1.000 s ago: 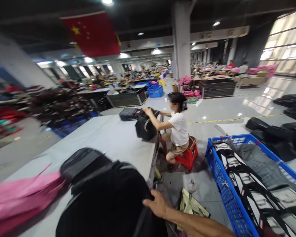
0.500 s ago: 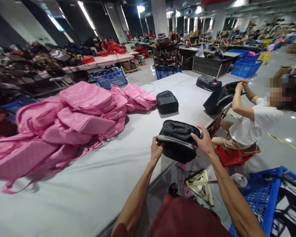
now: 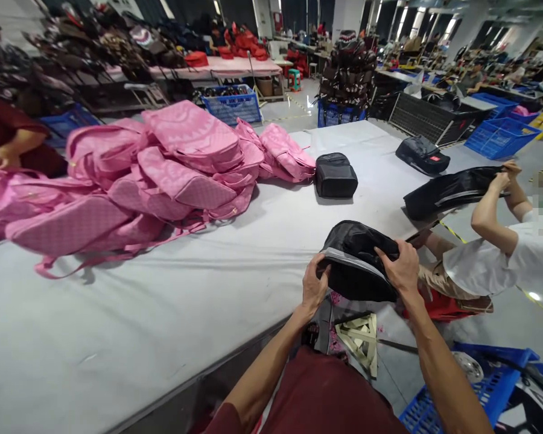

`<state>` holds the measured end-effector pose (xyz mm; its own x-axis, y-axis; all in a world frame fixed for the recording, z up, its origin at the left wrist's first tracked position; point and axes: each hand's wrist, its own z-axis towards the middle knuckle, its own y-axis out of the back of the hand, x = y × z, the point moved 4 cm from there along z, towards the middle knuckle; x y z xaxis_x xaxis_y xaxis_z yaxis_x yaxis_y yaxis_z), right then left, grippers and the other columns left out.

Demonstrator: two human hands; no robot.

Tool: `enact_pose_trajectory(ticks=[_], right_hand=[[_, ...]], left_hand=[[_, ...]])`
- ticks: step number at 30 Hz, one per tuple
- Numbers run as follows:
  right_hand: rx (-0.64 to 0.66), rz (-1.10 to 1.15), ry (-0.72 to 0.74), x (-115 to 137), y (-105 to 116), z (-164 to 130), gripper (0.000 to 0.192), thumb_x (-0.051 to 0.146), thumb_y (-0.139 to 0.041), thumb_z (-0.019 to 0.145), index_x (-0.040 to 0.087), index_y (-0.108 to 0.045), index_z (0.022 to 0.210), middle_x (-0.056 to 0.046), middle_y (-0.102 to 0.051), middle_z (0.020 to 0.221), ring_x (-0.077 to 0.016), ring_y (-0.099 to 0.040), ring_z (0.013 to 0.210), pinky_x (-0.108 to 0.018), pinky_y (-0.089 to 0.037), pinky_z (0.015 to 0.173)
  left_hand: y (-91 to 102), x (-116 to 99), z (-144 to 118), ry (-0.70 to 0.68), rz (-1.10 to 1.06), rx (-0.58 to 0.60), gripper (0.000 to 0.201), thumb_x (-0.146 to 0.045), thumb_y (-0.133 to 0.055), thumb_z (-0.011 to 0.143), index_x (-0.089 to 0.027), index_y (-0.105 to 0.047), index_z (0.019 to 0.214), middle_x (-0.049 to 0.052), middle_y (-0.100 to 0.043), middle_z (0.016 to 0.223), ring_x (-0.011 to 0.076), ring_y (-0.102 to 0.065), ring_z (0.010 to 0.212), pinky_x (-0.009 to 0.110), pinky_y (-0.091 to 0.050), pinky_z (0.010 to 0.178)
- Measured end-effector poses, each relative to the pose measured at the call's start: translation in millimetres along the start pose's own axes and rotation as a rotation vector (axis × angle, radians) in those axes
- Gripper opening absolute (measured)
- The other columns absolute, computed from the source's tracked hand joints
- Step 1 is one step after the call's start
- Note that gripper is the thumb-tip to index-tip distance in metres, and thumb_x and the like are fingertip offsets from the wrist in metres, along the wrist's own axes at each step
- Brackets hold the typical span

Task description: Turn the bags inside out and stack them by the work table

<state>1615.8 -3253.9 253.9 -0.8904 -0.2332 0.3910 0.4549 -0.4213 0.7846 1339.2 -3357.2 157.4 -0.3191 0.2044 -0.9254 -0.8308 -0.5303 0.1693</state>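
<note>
Your left hand [image 3: 314, 288] and right hand [image 3: 400, 269] both grip a black bag [image 3: 357, 260], held just past the near edge of the grey counter [image 3: 163, 313]. Another black bag [image 3: 335, 175] sits farther back beside a heap of pink bags [image 3: 163, 175]. A co-worker's hands [image 3: 504, 176] hold a dark bag to your right.

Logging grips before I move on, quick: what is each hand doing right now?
Left hand: closed on the black bag, at its left edge.
Right hand: closed on the same bag, on top.
</note>
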Motion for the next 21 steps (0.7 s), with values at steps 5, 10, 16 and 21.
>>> enact_pose_trajectory(ticks=[5,10,16,21], right_hand=[[-0.048,0.067,-0.002,-16.9,12.6,-12.7,0.078,0.09,-0.056,0.1,0.018,-0.071,0.127,-0.016,-0.073,0.117,-0.0343,-0.062,0.11,-0.05,-0.05,0.103],[-0.07,0.066,-0.027,-22.7,15.2,-20.5,0.084,0.094,-0.055,0.097,0.018,-0.071,0.127,-0.016,-0.073,0.117,-0.0348,-0.063,0.112,-0.049,-0.05,0.104],[-0.084,0.051,-0.055,-24.9,17.3,-23.4,0.084,0.096,-0.055,0.095,0.019,-0.07,0.125,-0.015,-0.073,0.115,-0.0347,-0.064,0.11,-0.049,-0.05,0.104],[-0.084,0.049,-0.062,-21.5,17.2,-22.3,0.085,0.097,-0.055,0.095,0.02,-0.07,0.125,-0.015,-0.073,0.115,-0.0355,-0.064,0.111,-0.049,-0.05,0.104]], left_hand=[[-0.9,-6.5,3.3,0.008,0.0,-0.004,0.026,-0.03,-0.083,0.1,-0.03,-0.076,0.125,0.007,-0.083,0.128,0.0281,-0.078,0.126,0.051,-0.062,0.116],[-5.8,-1.6,-2.3,0.032,0.0,-0.016,0.033,-0.035,-0.088,0.098,-0.029,-0.076,0.128,0.009,-0.08,0.134,0.0285,-0.076,0.127,0.047,-0.065,0.107],[-9.8,2.1,-2.7,0.028,-0.024,-0.036,0.03,-0.043,-0.089,0.097,-0.026,-0.078,0.12,0.012,-0.079,0.138,0.0286,-0.077,0.126,0.043,-0.067,0.096],[-8.9,4.5,0.0,0.066,-0.039,-0.029,0.031,-0.042,-0.09,0.096,-0.028,-0.079,0.121,0.01,-0.081,0.133,0.0297,-0.077,0.126,0.048,-0.066,0.103]])
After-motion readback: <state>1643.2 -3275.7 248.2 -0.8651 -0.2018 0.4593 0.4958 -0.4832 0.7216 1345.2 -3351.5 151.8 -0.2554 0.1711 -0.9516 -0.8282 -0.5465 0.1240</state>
